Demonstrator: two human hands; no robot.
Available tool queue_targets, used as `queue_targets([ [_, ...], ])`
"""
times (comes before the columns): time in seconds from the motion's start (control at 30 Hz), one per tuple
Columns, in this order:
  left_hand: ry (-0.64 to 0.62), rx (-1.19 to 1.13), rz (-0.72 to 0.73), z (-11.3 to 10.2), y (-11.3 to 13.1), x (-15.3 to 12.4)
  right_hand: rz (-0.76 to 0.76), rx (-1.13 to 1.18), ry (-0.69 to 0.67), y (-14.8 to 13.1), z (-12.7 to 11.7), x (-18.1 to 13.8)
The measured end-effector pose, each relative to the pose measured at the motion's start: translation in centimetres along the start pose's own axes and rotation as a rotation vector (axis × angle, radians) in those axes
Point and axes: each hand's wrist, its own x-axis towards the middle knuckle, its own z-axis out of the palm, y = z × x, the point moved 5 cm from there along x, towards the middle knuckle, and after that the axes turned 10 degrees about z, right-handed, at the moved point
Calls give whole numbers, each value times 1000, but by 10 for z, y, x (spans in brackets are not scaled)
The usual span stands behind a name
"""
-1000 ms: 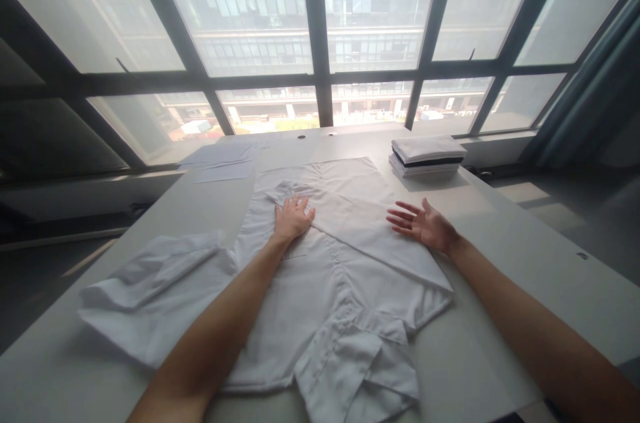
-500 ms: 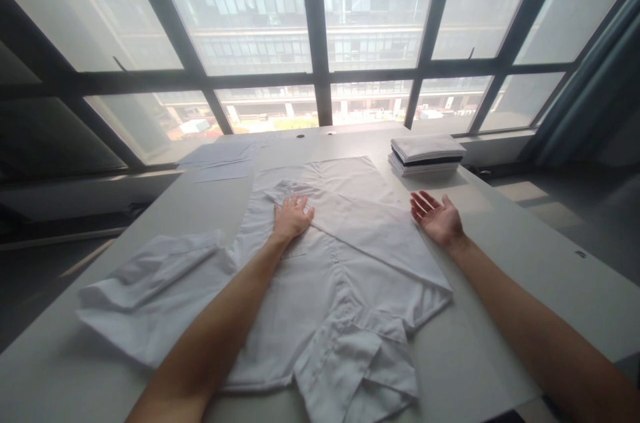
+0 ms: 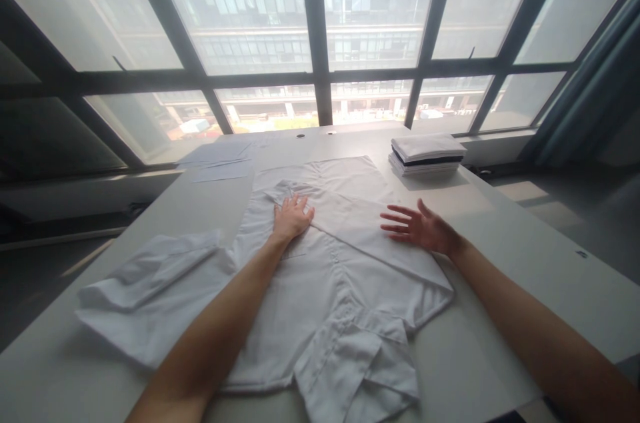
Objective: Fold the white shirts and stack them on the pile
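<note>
A white button-up shirt lies spread on the white table, its collar end toward me. One sleeve is laid across the body toward the upper left; the other stretches out to the left, rumpled. My left hand rests flat on the shirt, over the end of the folded sleeve, fingers spread. Over the shirt's right side is my right hand, open with fingers apart and nothing in it. Whether it touches the cloth I cannot tell.
A stack of folded cloth, white with a dark layer, stands at the table's back right. Sheets of paper lie at the back left. Large windows rise behind the table, with a curtain on the right.
My right hand has moved left from beside the shirt to over its right side and has turned, its fingers now pointing left. My left hand and the shirt look the same.
</note>
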Motion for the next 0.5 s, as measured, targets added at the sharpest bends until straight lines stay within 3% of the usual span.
queue_targets([
  [0.27,-2,-5,-3,0,0,0,-318,304,370,-19,-51,5],
  [0.4,-3,-2,-3,-1,1,-1,-445,399,443,-26,-64,-2],
  [0.5,-6,0,-6,-1,2,-1,-458,406,440,-27,-66,-4],
])
